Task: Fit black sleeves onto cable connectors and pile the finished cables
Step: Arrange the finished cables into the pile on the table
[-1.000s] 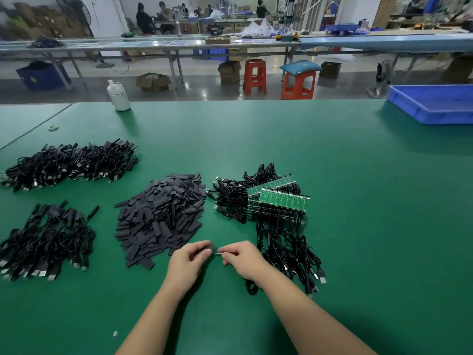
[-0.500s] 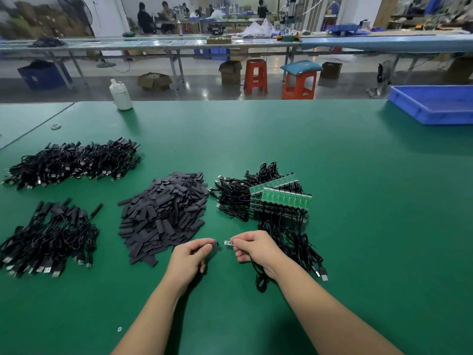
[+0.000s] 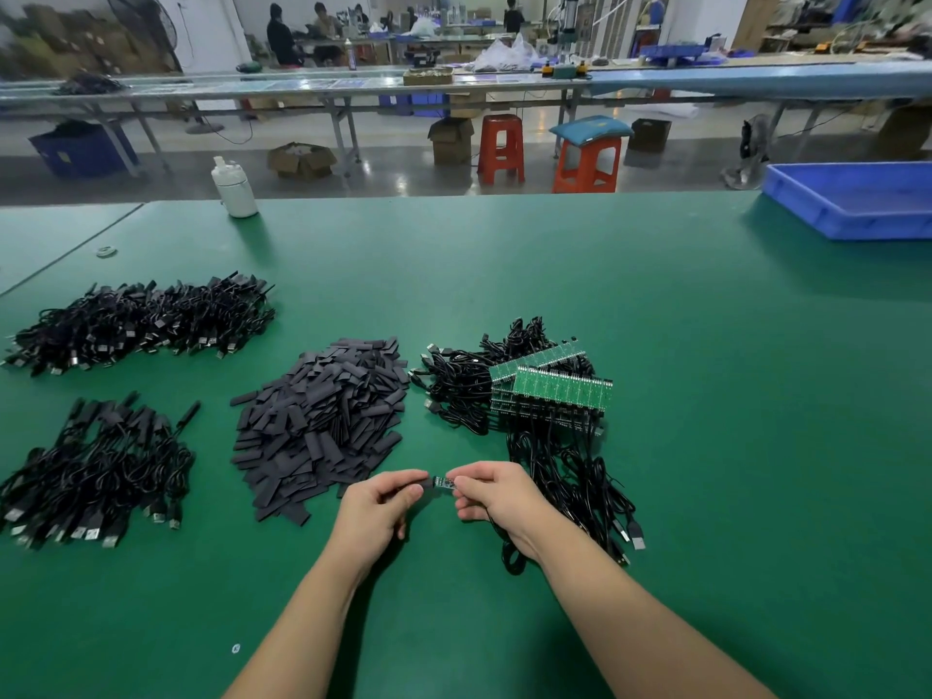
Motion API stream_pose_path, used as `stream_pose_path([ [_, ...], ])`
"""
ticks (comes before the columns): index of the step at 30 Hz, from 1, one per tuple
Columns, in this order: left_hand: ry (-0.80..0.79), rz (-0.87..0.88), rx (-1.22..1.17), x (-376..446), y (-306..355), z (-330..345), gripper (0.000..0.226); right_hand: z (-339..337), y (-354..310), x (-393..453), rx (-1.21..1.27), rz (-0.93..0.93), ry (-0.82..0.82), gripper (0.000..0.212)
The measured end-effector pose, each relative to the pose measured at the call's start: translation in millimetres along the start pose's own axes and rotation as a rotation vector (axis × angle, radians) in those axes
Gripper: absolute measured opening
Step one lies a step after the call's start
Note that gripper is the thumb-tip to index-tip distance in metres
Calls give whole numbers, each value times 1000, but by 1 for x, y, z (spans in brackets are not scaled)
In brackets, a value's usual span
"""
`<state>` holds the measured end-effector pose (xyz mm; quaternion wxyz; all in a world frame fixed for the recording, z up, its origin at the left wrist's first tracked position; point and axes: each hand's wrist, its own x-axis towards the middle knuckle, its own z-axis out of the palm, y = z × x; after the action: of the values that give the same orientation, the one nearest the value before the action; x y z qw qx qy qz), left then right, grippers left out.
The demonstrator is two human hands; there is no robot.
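Note:
My left hand (image 3: 375,507) pinches a black sleeve (image 3: 425,483) at its fingertips. My right hand (image 3: 491,494) pinches a cable's small green connector board (image 3: 445,482), whose tip meets the sleeve's mouth. The cable loops down under my right wrist. A heap of loose black sleeves (image 3: 323,421) lies just left of my hands. Unsleeved cables with green boards (image 3: 549,391) are heaped to the right. Two piles of sleeved cables lie on the left, one near (image 3: 96,471) and one farther back (image 3: 141,320).
A white bottle (image 3: 233,189) stands at the green table's far edge. A blue tray (image 3: 857,199) sits at the far right corner. A small ring (image 3: 106,251) lies far left. Beyond the table are orange stools, boxes and other benches with people.
My hands drew slightly apart and the connector board came into view between them; the sleeve's mouth now sits at the board's tip. The view shifted slightly.

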<state>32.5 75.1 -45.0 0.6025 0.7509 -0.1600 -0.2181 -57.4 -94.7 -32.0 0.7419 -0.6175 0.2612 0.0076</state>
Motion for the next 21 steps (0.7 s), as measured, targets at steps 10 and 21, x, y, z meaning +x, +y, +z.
stream_pose_path([
  [10,15,41,117,-4,0,4,20,-2,2,1,8,14,1,14],
  [21,-13,16,126,-3,4,4,22,-3,3,3,36,27,10,14],
])
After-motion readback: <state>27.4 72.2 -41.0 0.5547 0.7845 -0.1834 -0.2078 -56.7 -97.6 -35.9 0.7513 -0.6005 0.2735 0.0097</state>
